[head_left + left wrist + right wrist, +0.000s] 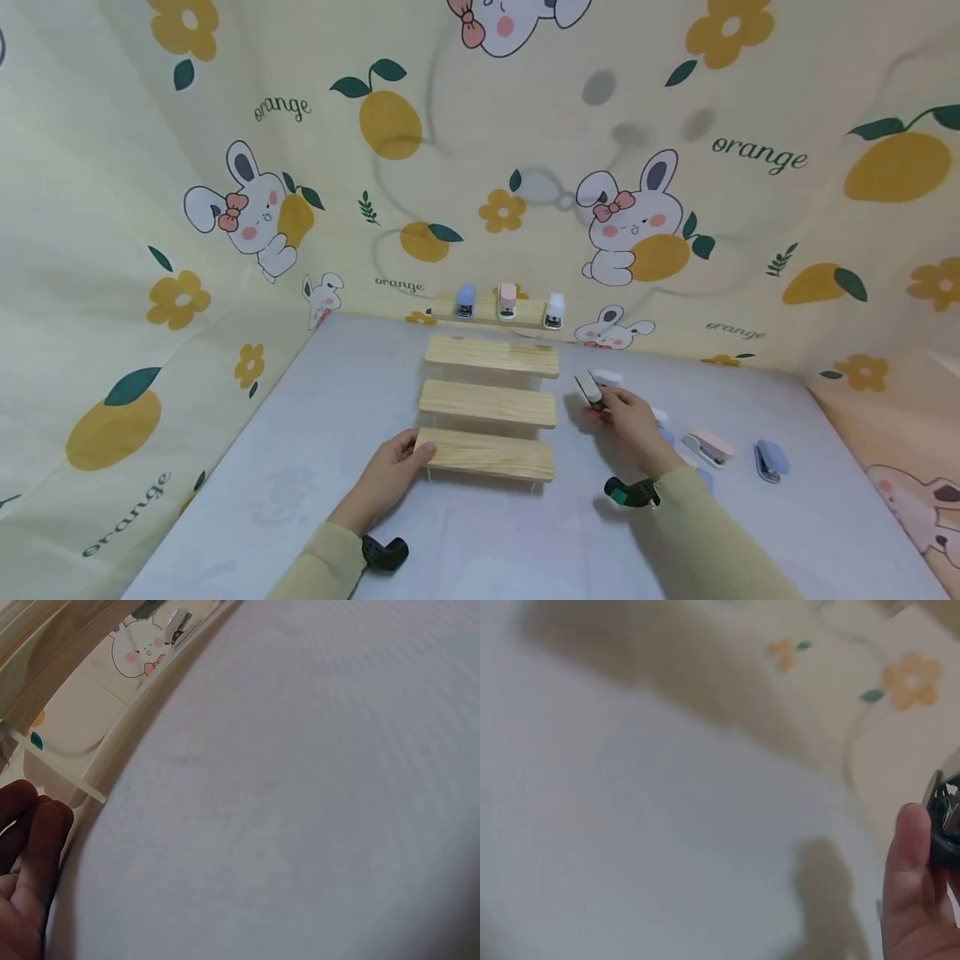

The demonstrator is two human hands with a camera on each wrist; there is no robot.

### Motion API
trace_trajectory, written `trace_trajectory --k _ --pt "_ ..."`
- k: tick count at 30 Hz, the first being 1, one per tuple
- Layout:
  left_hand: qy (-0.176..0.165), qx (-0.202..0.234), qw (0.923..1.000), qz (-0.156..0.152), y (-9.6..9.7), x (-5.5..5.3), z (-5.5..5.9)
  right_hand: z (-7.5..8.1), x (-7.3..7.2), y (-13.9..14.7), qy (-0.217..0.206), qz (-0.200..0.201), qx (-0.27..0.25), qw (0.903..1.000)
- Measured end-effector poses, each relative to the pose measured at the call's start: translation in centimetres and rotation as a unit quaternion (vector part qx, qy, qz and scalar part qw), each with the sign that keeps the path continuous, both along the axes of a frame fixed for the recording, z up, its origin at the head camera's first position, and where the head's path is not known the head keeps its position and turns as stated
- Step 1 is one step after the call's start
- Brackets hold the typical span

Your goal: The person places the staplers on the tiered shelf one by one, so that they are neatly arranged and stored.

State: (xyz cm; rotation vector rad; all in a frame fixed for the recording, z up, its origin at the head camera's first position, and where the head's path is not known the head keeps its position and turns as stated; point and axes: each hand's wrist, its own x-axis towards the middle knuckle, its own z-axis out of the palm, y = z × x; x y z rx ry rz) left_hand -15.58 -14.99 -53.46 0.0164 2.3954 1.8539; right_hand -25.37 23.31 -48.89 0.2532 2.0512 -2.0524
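A tiered wooden display rack [487,451] has stepped pale boards on thin clear supports. My left hand [393,473] grips the left end of its lowest board, thumb on top; in the left wrist view the fingertips [46,832] are by a clear support. To the right of the rack, my right hand [632,423] holds a small stapler [589,389] with a whitish top, raised over the table. Its dark metal end [946,832] shows at the edge of the right wrist view. On the top board stand a blue stapler [465,301], a pink stapler [507,301] and a white stapler [554,311].
More staplers lie on the table [300,517] at the right, among them a pink one [709,447] and a blue one [771,461]. Others sit partly hidden behind the right hand, including a white one [607,377]. A patterned cloth [465,192] hangs behind the table.
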Motion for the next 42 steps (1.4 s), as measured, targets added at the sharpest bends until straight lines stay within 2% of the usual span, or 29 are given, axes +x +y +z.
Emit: trace_trajectory --k 3,6,9,12,17,19,20,26,29,32,36,42 --pt "-0.005 -0.004 1.0 0.001 0.0 -0.1 0.1 1.4 0.6 0.3 -0.004 0.01 -0.067 0.9977" --pt "-0.003 -0.005 1.0 0.001 0.0 -0.2 0.3 2.8 1.0 0.4 -0.008 0.027 -0.132 0.9909" --pt "0.001 -0.011 0.9999 0.006 0.0 -0.3 0.4 3.9 1.2 0.2 -0.021 0.047 -0.214 0.9754" --pt "-0.003 -0.015 0.9998 0.013 0.0 -0.2 0.5 4.6 1.5 -0.1 -0.039 0.061 -0.287 0.9552" --pt "-0.009 -0.018 0.9997 0.017 0.0 -0.1 0.5 5.5 2.2 -0.8 -0.072 0.087 -0.34 0.9336" --pt "-0.009 -0.017 0.9997 0.017 0.0 -0.1 0.5 5.8 2.4 -1.2 -0.071 0.101 -0.342 0.9317" --pt "-0.01 -0.016 0.9997 0.016 0.1 -0.1 0.5 5.9 2.5 -1.3 -0.064 0.11 -0.335 0.9338" --pt "0.003 -0.004 1.0 0.001 0.2 -0.3 0.1 6.0 2.8 -1.9 -0.001 0.146 -0.234 0.9613" --pt "0.006 -0.001 1.0 -0.001 0.2 -0.3 0.2 6.0 2.8 -2.2 0.025 0.158 -0.194 0.9678" --pt "0.006 -0.003 1.0 0.0 0.2 -0.2 0.2 6.0 2.7 -2.6 0.059 0.171 -0.16 0.9705" --pt "0.0 -0.011 0.9999 0.004 0.1 -0.1 0.2 6.1 2.5 -3.3 0.106 0.166 -0.117 0.9734" --pt "-0.003 -0.012 0.9999 0.004 0.0 0.0 0.1 7.0 2.9 -4.4 0.155 0.133 -0.076 0.976"
